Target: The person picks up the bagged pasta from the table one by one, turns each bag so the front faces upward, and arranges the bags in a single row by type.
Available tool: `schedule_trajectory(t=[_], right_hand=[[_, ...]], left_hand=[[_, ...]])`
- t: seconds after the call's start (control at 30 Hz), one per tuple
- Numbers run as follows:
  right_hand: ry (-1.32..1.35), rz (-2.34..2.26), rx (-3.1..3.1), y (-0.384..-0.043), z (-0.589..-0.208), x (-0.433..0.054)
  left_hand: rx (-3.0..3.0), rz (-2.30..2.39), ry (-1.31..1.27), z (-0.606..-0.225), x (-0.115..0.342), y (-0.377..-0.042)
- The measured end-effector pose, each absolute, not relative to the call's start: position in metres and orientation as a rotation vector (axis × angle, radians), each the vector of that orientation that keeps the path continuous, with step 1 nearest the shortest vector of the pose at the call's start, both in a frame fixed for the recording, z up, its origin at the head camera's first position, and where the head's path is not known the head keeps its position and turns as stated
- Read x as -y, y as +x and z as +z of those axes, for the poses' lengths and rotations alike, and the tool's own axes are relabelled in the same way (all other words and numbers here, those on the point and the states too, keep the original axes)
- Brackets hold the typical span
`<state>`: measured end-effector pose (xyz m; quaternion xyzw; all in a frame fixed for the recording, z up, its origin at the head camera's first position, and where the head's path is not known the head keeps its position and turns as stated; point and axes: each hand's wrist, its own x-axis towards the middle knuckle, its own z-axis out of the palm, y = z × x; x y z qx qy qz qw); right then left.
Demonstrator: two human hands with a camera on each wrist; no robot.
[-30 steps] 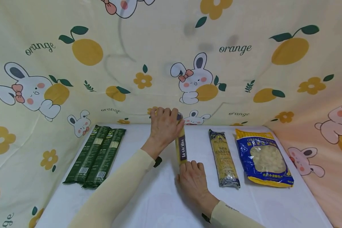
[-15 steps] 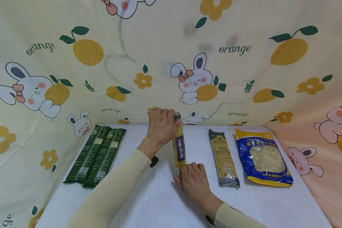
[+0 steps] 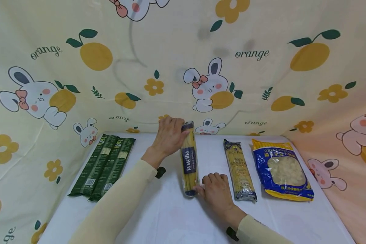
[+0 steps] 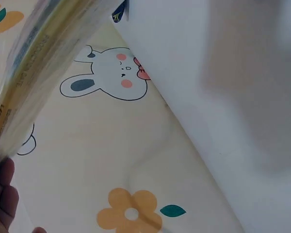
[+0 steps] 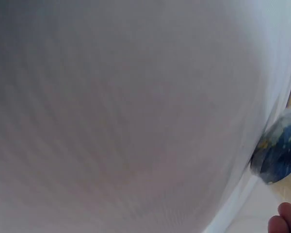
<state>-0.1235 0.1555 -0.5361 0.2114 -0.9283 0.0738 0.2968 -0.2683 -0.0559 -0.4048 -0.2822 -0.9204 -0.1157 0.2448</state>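
A long clear pack of pasta (image 3: 189, 159) with a dark "la sicilia" label stands at mid-table in the head view. My left hand (image 3: 170, 135) grips its upper end, thumb over the front and fingers behind. In the left wrist view the pack's side (image 4: 26, 70) slants above my left fingers (image 4: 6, 194). At the pack's lower right edge, my right hand (image 3: 216, 193) touches it with the thumb, the other fingers loosely bent away from it. The right wrist view has the pack's dark blue end (image 5: 279, 150) near the white cloth, with my right fingertips (image 5: 283, 221) beside it.
Two green packs (image 3: 103, 167) lie side by side at the left of the white-covered table (image 3: 158, 217). To the right lie a slim yellow pasta pack (image 3: 240, 171) and a wide blue-and-yellow orecchiette bag (image 3: 283, 169). A printed curtain (image 3: 170, 44) rises behind.
The pasta pack has shifted left and its labelled front now faces me more. My left hand moved slightly left with it. My right hand slid right and nearer, uncovering the pack's lower end.
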Motion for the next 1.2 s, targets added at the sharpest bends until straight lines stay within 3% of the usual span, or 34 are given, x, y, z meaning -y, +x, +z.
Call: schedule_trajectory(t=[0.67, 1.2], right_hand=[[0.524, 0.309, 2.81, -0.136, -0.529, -0.142], [0.619, 0.18, 2.742, -0.139, -0.533, -0.139]], left_hand=[[2.597, -0.549, -0.843, -0.41, 0.068, -0.268], [2.54, -0.256, -0.691, -0.421, 0.073, -0.274]])
